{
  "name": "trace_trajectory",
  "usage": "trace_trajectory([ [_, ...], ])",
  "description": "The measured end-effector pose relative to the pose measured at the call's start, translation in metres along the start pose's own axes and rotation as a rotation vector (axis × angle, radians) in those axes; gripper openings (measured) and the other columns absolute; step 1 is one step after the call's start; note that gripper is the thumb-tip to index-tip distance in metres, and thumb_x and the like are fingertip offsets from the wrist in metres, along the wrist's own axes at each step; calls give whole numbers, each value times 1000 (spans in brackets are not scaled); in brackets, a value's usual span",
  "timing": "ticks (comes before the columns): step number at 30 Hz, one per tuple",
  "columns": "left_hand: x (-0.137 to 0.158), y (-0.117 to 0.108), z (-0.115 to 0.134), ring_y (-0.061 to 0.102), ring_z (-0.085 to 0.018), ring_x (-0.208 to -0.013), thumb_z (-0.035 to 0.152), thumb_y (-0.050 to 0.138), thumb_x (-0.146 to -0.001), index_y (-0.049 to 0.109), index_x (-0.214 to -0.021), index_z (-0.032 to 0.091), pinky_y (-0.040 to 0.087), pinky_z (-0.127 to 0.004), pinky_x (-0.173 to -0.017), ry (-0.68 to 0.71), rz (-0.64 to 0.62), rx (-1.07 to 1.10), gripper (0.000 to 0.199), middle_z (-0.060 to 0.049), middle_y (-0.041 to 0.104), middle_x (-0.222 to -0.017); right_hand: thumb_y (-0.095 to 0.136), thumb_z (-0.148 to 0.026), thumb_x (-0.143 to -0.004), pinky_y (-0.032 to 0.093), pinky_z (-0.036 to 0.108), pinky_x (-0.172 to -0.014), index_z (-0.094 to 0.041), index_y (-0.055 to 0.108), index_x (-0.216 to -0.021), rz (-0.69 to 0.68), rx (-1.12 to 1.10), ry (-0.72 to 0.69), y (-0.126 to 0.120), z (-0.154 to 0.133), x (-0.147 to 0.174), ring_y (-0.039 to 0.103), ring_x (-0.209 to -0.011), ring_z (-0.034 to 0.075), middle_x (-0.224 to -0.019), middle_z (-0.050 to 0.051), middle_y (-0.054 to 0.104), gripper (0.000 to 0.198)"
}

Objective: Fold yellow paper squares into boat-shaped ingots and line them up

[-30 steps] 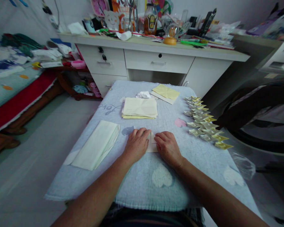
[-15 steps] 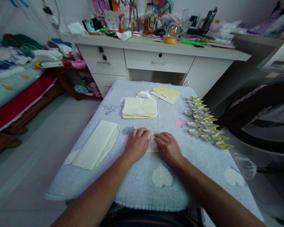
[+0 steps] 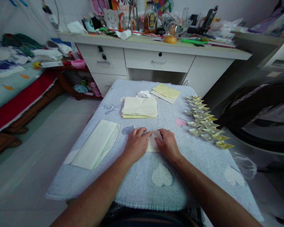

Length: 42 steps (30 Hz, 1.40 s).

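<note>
A small cream piece of folding paper (image 3: 152, 145) lies on the cloth between my hands, partly hidden by them. Along its left edge my left hand (image 3: 137, 142) holds it down, thumb and forefinger meeting near the upper left corner. My right hand (image 3: 168, 143) grips the right edge, its thumb resting on the paper and its fingers curled at the far side. Beyond them sits a stack of cream and yellow sheets (image 3: 139, 106). To the right stand rows of small folded paper boats (image 3: 207, 124), some whitish and some yellow.
A blue patterned cloth (image 3: 132, 176) covers the table. At left lies a folded pale green paper bundle (image 3: 94, 145). Crumpled white tissue (image 3: 143, 94) and loose yellow sheets (image 3: 167, 90) are at the back. Behind is a cluttered white desk (image 3: 161, 61); a washing machine (image 3: 269, 119) stands right.
My right hand has shifted slightly up and right and turned, its thumb now spread across the paper, uncovering more of its surface. My left hand stays nearly in place.
</note>
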<state>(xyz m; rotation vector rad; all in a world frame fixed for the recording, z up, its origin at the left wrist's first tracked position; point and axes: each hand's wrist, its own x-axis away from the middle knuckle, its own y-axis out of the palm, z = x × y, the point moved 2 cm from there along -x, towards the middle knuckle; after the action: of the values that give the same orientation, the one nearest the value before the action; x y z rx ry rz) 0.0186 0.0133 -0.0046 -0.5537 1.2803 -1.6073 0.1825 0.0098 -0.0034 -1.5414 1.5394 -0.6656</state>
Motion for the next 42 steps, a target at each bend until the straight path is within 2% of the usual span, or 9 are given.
trace_trajectory([
  [3, 0, -1, 1, 46, -26, -107, 15, 51, -86, 59, -124, 28, 43, -43, -93, -2, 1, -12, 40, -5, 54, -126, 55, -12, -81, 38, 34, -81, -19, 65, -91, -7, -26, -26, -2, -2, -1, 55, -83, 21, -86, 5, 66, 15],
  [10, -1, -2, 2, 47, -27, -106, 18, 51, -88, 59, -123, 29, 44, -43, -90, -18, 1, -28, 38, -5, 55, -126, 52, -5, -78, 35, 32, -80, -20, 66, -84, 1, -10, -92, -2, -1, 1, 52, -83, 20, -82, 3, 64, 21],
  [18, -1, -2, 0, 47, -25, -105, 20, 54, -88, 57, -123, 27, 42, -42, -94, -34, -6, 17, 36, -3, 55, -125, 56, -7, -82, 32, 32, -81, -19, 68, -91, -9, 136, -194, -5, -7, 7, 47, -88, 21, -88, 5, 62, 19],
  [24, -1, -1, 1, 46, -24, -106, 18, 55, -87, 54, -129, 29, 42, -41, -94, -40, -5, 4, 43, -3, 55, -124, 55, -13, -89, 29, 33, -78, -19, 68, -86, -9, 238, -255, -7, -12, 8, 44, -86, 20, -86, 5, 62, 15],
  [29, -1, -1, 1, 47, -25, -106, 18, 53, -88, 57, -127, 30, 43, -42, -92, -42, -17, -11, 41, -3, 54, -126, 57, -14, -89, 28, 34, -77, -19, 66, -84, 12, 294, -311, -5, -13, 9, 43, -86, 20, -87, 4, 62, 12],
  [32, -1, -1, 0, 47, -25, -108, 18, 53, -88, 57, -127, 30, 43, -42, -92, -42, -20, -8, 41, -3, 54, -126, 58, -14, -88, 28, 34, -76, -20, 66, -85, 7, 314, -328, -5, -11, 11, 43, -87, 21, -89, 5, 62, 10],
  [37, -1, -2, 0, 47, -24, -107, 19, 53, -88, 57, -127, 29, 42, -41, -94, -40, -21, 7, 41, -4, 54, -126, 58, -13, -88, 29, 33, -76, -23, 68, -98, 1, 304, -356, -6, -9, 12, 43, -87, 21, -92, 5, 62, 17],
  [42, -1, -3, 1, 46, -24, -108, 20, 53, -88, 54, -130, 28, 42, -42, -97, -49, -29, 17, 42, -3, 54, -127, 57, -13, -88, 30, 33, -77, -23, 70, -97, -4, 293, -354, -6, -9, 12, 44, -87, 21, -93, 6, 62, 18],
])
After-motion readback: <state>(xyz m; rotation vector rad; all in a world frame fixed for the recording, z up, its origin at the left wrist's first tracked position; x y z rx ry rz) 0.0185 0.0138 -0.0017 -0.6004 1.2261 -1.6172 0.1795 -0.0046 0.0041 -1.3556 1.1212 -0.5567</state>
